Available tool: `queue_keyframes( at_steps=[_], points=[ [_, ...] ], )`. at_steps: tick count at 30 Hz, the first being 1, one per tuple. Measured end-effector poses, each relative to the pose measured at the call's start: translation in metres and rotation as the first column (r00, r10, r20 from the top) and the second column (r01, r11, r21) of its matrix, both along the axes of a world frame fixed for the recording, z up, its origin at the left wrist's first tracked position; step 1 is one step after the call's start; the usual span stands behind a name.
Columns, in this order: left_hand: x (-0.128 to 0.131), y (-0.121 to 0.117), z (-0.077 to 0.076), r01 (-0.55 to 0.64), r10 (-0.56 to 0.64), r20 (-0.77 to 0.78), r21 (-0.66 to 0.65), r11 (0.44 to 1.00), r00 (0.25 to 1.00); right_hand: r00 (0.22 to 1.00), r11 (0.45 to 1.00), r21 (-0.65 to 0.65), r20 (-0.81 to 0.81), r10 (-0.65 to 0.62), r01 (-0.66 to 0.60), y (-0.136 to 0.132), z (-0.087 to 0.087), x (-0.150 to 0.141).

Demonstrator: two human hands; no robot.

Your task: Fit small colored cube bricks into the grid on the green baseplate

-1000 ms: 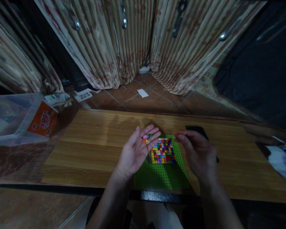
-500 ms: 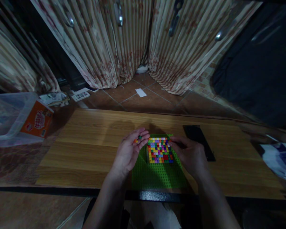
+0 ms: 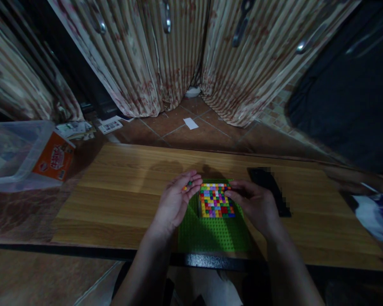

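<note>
A block of small toy bricks (image 3: 216, 202) in many colours rises from a green studded baseplate (image 3: 210, 238). My left hand (image 3: 175, 199) is turned palm up left of the block, its fingers cupped around a few loose toy bricks (image 3: 187, 186), among them orange and green ones. At the block's upper right corner is my right hand (image 3: 255, 202), its thumb and fingers bent together against the edge. Whatever lies between those fingertips is hidden.
The baseplate lies on a wooden table (image 3: 115, 204) near its front edge. A black flat object (image 3: 268, 182) lies behind my right hand. On the floor stand a clear plastic bin (image 3: 19, 140) at left and a white-and-blue package (image 3: 376, 216) at right. Striped curtains (image 3: 166, 63) hang beyond.
My right thumb has come slightly further over the block's upper right edge. An orange brick seen there before is now covered by the fingers. My left hand stays cupped; the view shifts slightly.
</note>
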State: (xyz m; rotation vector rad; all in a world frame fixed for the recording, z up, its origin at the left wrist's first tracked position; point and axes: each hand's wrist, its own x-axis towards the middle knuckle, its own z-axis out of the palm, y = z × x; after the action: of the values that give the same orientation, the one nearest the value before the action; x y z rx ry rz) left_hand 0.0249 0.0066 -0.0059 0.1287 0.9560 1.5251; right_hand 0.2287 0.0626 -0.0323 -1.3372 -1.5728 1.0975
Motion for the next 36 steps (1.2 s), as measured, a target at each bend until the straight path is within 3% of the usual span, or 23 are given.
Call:
queue_keyframes(
  at_steps=[6,11,17,27,30,33,36],
  points=[
    [0.001,0.001,0.001,-0.007,0.007,0.002,-0.018,1.000,1.000,0.998,0.999,-0.042,-0.055,0.004,-0.006,0.006,0.005,0.006],
    [0.001,0.000,0.001,-0.016,0.016,0.002,-0.014,1.000,1.000,0.993,0.997,-0.081,-0.116,-0.006,-0.003,0.007,0.001,-0.007],
    [0.001,0.000,0.000,-0.001,0.001,0.001,-0.008,1.000,1.000,0.983,0.986,-0.155,-0.158,-0.090,0.065,0.005,0.001,-0.017],
    [0.001,-0.001,0.004,0.033,-0.036,0.035,0.090,0.995,0.999,0.984,0.994,-0.101,-0.169,-0.051,0.034,0.007,-0.003,-0.016],
    [0.001,-0.004,0.010,0.112,-0.134,0.123,0.172,0.979,0.983,0.983,0.997,-0.021,-0.164,-0.077,0.075,0.005,-0.003,-0.013],
    [0.004,-0.007,0.015,0.179,-0.223,0.189,0.226,0.958,0.956,0.992,0.970,0.219,-0.097,-0.084,0.103,-0.002,0.005,-0.015],
    [0.007,-0.008,0.016,0.227,-0.284,0.230,0.244,0.943,0.931,0.999,0.910,0.413,0.045,0.010,-0.028,-0.012,0.016,-0.023]
  ],
)
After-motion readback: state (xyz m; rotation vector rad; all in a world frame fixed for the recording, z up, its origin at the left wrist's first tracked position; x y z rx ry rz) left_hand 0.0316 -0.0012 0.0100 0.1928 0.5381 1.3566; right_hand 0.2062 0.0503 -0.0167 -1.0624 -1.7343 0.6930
